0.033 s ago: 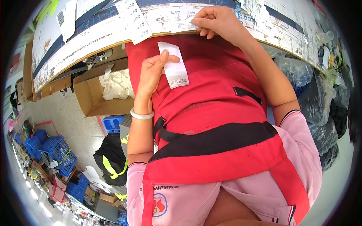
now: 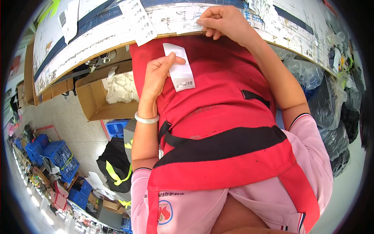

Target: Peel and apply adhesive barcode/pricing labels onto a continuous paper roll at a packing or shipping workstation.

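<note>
My left hand (image 2: 159, 72) pinches a white paper label (image 2: 180, 72) between thumb and fingers, over the front of my red apron (image 2: 218, 97). A small barcode shows at the lower end of that label. On the table's near edge, my right hand (image 2: 226, 24) has its thumb and fingertips closed at the right end of another white printed label (image 2: 189, 27), which lies flat. A longer sheet of barcode labels (image 2: 139, 21) lies to its left and hangs a little over the edge.
The worn white table (image 2: 93, 43) spans the top of the view. Below its left side stands an open cardboard box (image 2: 90, 102) of pale fabric pieces (image 2: 120, 88). Dark plastic bags (image 2: 329, 105) are piled at right. Blue crates (image 2: 62, 158) stand at left.
</note>
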`<state>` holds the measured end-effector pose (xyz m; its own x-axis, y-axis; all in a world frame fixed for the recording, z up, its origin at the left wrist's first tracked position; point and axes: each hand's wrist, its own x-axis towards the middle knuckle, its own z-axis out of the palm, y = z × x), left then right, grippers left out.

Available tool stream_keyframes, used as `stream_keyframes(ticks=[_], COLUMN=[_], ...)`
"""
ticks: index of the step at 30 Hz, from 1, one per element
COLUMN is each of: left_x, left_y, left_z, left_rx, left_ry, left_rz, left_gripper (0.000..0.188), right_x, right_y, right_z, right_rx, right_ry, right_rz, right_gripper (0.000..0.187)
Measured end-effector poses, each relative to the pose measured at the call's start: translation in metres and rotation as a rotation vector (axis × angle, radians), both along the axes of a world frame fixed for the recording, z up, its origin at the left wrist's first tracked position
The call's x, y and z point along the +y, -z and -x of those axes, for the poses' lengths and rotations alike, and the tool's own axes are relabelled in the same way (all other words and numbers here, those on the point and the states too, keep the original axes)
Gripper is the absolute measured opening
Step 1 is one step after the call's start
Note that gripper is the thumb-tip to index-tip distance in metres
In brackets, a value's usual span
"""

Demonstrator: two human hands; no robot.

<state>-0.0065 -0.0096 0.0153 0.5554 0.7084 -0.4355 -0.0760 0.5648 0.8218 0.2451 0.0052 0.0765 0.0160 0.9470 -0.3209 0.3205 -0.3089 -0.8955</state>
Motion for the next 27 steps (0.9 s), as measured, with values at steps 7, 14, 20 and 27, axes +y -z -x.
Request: stream_keyframes(ticks=[7, 14, 20, 27], left_x=[0.0014, 0.0018, 0.0018, 0.0017], left_y=[0.0024, 0.0017, 0.0031, 0.0034], left_z=[0.0024, 0.0019, 0.0024, 0.0018], left_rx=[0.02, -0.008, -0.015, -0.034], left_ry=[0.041, 0.026, 0.027, 0.018], left_rz=[-0.018, 0.014, 0.01, 0.017], left_gripper=[0.032, 0.029, 0.028, 0.026], right_x=[0.0103, 0.0109, 0.0118, 0.012], right_y=[-0.0038, -0.006, -0.0031, -0.0025], right_z=[0.0036, 0.0056, 0.0054, 0.0056], right_rx=[0.1, 0.077, 0.091, 0.093], right_ry=[0.01, 0.011, 0.018, 0.024], right_rz=[0.066, 0.084, 0.091, 0.094], right_gripper=[0.016, 0.016, 0.016, 0.016])
